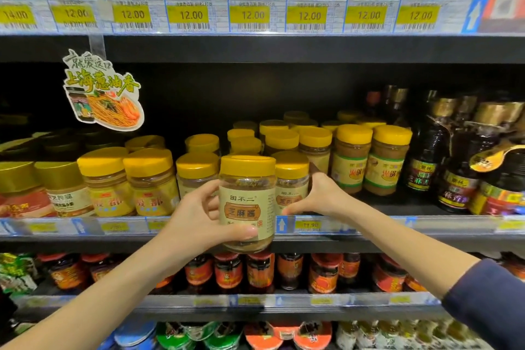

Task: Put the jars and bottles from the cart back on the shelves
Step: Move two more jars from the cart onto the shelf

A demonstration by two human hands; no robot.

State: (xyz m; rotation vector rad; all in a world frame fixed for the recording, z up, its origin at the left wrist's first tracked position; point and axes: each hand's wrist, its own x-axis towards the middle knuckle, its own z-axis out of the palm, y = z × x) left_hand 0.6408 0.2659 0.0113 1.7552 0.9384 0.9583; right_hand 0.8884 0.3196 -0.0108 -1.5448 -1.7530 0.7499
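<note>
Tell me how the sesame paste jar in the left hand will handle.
The jar looks full, so probably heavy for its size. Its smooth wall may be slippery; the left hand wraps it. Squat like the shelved jar the right hand grips: unlikely to tip.

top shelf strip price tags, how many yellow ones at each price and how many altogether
14.00 tags: 1
12.00 tags: 7
total: 8
</note>
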